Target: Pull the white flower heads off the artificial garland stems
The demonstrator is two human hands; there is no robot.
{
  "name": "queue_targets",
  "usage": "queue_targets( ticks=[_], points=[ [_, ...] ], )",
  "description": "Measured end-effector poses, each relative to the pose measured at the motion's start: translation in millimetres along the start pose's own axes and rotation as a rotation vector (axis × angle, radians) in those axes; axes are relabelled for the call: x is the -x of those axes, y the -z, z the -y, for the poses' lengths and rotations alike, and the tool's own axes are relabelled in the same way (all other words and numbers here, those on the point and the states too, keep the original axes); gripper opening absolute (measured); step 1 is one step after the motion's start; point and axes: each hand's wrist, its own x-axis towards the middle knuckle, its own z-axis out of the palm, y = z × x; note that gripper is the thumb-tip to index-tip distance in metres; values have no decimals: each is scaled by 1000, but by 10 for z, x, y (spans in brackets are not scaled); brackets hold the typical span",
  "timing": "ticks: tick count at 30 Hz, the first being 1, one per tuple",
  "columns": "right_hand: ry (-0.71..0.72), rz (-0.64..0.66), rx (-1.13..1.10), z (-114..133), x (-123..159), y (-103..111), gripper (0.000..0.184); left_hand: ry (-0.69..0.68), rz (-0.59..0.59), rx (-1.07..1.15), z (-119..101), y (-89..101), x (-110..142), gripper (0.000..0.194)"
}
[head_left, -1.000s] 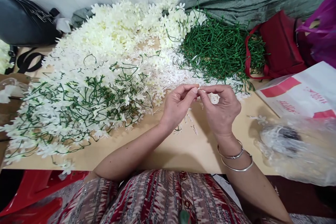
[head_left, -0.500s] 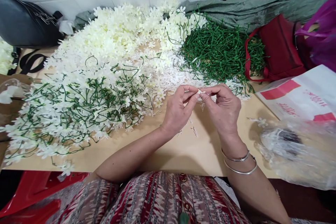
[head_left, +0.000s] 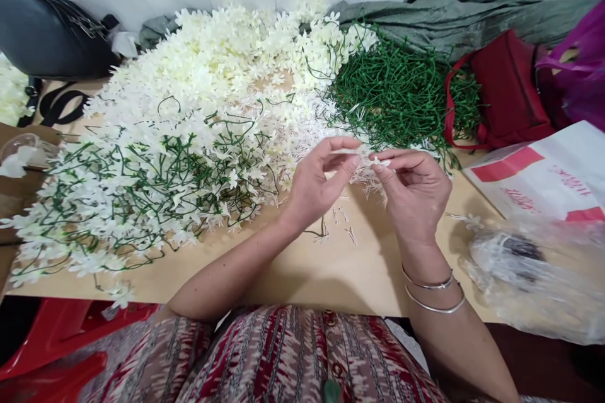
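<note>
Above the front of the table, my left hand (head_left: 314,186) and my right hand (head_left: 418,195) meet with thumbs and fingers pinched. A small white artificial flower (head_left: 363,152) is between their fingertips, and its details are blurred. My right thumb and forefinger grip a white bit at its right side. Below the hands lie a few loose short white stamens (head_left: 350,236) and a dark green stem (head_left: 322,227). Beyond them spreads a heap of white stamens (head_left: 307,126), partly hidden by my left hand.
White flowers on green stems (head_left: 155,182) pile up on the left, with loose cream flowers (head_left: 227,50) behind. Bare green stems (head_left: 387,88) lie at the back right. Around the edges are a black bag (head_left: 51,31), red bag (head_left: 508,85), paper bag (head_left: 548,170) and clear plastic bag (head_left: 543,283).
My hands have moved slightly apart, the right one shifting rightward. More of the white flower shows between them, and the green stem under my left hand is now in sight.
</note>
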Motion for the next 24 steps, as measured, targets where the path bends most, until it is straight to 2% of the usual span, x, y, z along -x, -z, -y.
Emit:
queue_targets(
  ticks=[2,4,6,9,11,14,17,24],
  points=[
    [4,-12,24,13,-11,-1,16,-36,-28,-34,-90,99,-46,18],
    [-15,-16,33,22,-20,2,17,-16,0,-129,-175,209,-62,16],
    [-34,-17,37,16,-26,10,18,-21,126,-336,-228,315,-31,15],
    [-11,-17,100,-24,-24,32,18,-99,349,-705,-227,439,106,16],
    [4,-13,124,-60,-19,49,17,-124,438,-892,-192,482,237,15],
    [-5,2,114,-99,-9,69,17,-102,445,-1106,-131,495,422,11],
    [-32,27,125,-114,3,75,16,-101,426,-1242,-68,489,509,16],
    [-42,9,103,-100,-5,74,15,-138,543,-1305,111,557,400,22]
  ],
)
